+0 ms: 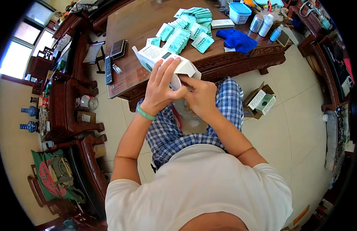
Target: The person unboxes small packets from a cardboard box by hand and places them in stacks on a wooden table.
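Note:
A white printed carton (153,54) is held tilted above my lap, near the table's front edge. Its end flaps stand out at both ends. My left hand (159,86), with a green bangle at the wrist, lies along the carton's side, fingers stretched over it and thumb toward the near end. My right hand (202,96) is closed at that near end, fingertips tucked at the flaps and partly hidden. Just beyond the carton, many flat mint-green sachets (177,40) lie heaped on the wooden table (134,29).
Right of the sachets are a blue cloth (238,40), a blue-lidded tub (239,13) and several bottles (266,25). A remote control (108,70) and a dark wallet-like case (118,49) lie at the table's left. An open cardboard box (255,109) containing cartons stands on the floor, right.

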`<state>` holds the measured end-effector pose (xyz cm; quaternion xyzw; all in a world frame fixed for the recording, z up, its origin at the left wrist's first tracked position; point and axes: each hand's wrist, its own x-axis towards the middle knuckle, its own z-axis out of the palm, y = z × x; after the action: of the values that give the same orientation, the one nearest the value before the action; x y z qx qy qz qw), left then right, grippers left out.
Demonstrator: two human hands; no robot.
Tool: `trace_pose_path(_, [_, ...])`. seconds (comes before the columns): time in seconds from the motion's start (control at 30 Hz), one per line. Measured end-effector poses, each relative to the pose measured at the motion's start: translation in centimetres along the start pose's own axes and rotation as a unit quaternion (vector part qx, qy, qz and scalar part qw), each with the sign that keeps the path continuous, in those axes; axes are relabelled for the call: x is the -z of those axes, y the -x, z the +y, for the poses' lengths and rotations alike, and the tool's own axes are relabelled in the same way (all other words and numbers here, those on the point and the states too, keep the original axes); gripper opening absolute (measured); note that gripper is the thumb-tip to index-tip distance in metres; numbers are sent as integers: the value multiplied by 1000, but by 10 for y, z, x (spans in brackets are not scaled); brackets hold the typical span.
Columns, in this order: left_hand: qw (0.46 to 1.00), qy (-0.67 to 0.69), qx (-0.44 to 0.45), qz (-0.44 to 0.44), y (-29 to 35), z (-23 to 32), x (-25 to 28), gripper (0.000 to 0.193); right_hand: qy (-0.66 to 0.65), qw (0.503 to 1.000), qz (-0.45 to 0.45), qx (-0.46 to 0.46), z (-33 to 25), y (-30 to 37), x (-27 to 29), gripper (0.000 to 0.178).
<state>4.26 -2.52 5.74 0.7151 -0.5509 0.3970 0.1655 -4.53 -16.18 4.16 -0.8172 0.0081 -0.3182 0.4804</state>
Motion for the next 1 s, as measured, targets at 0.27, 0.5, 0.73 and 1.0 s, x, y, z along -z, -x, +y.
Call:
trace_pose_path(0.27, [1000,-9,20,-17,2,-3,0,53,-89,994,10,-58,9,-4,2,17])
trace_pose_path(0.5, [997,-15,77,-13,-1,0,4,65,-4,1000,6,0,-3,0,16,19])
trace_pose_path(0.73, [994,3,105,-24,1,-5,13,69,-123,987,-22,-103,-6,2,25,19])
trace_pose_path(1.0, [988,49,101,-108,14,-26,25,72,-113,986,-57,-110,-6,5,36,19])
